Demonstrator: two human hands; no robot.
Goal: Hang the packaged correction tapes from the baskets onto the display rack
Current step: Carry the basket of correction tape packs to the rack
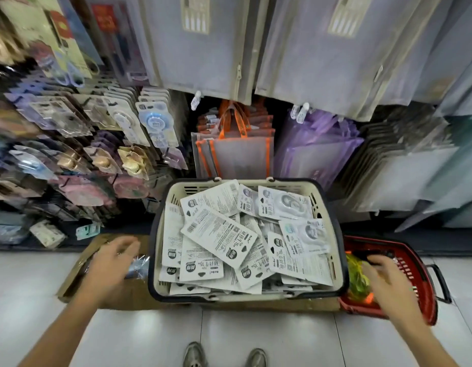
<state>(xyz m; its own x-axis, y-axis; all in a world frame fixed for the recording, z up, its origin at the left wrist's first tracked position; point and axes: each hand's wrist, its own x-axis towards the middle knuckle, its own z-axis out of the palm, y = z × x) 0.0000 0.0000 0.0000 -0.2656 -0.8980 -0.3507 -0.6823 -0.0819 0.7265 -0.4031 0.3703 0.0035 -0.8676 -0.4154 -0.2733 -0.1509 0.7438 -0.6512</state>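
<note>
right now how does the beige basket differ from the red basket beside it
The beige basket sits centred and shows whole; the red basket is to its right, partly behind it and the right hand. The beige one is heaped with white correction tape packs; the red one shows green and orange items. Both are slotted plastic baskets on the floor.
</note>
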